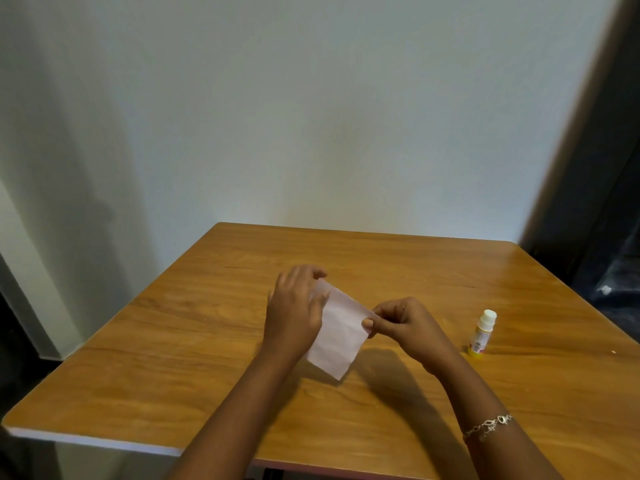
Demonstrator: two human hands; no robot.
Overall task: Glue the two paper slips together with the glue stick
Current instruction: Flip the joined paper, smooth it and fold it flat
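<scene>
Paper [341, 336] above the table [173, 375]: our left hand [294, 308] grips its left edge, our right hand [401, 323] pinches its right corner; glue stick [482, 333] stands nearby.

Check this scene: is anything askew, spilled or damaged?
Nothing stands out. The paper, held by the left hand and pinched by the right hand, looks untorn; the glue stick stands upright on the table.

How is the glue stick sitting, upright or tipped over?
Upright: the glue stick stands on its yellow base on the table, with its white top uppermost.
</scene>
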